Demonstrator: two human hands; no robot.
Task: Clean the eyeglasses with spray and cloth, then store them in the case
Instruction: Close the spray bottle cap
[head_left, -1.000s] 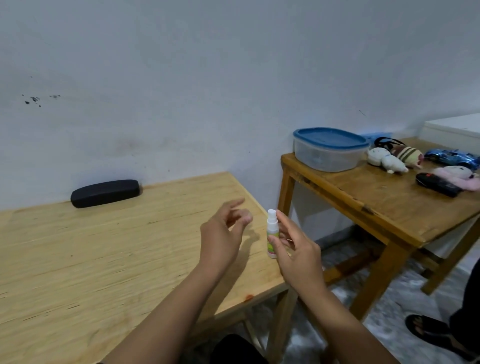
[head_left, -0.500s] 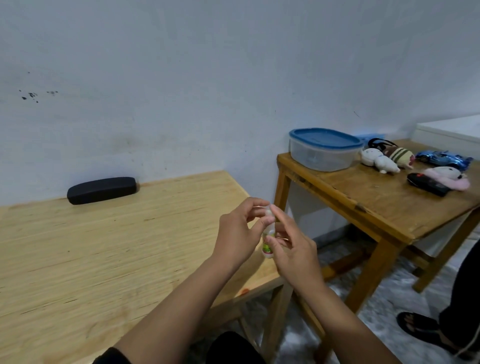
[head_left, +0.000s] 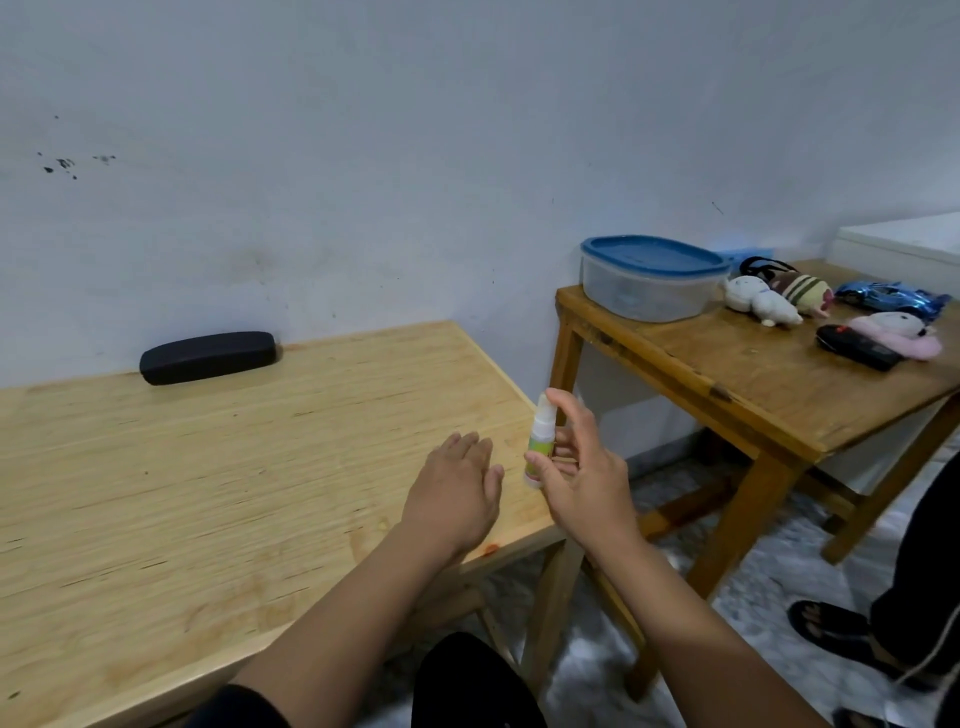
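Observation:
My right hand (head_left: 582, 478) holds a small white spray bottle (head_left: 538, 437) with a green label upright over the right end of the light wooden table (head_left: 208, 493), index finger on its top. My left hand (head_left: 457, 493) hovers palm down just left of the bottle, fingers apart, holding nothing. A black eyeglasses case (head_left: 208, 357) lies shut at the back of the table against the wall. I see no eyeglasses or cloth.
A darker wooden side table (head_left: 753, 395) stands to the right with a blue-lidded plastic container (head_left: 652, 278), several plush toys (head_left: 779, 296), a blue toy car (head_left: 888, 299) and a black device (head_left: 857, 345). A person's sandalled foot (head_left: 826, 626) is at the lower right.
My left hand came up to the bottle's top half a second ago, then pulled away and dropped to hover open over the table. My right hand kept the bottle.

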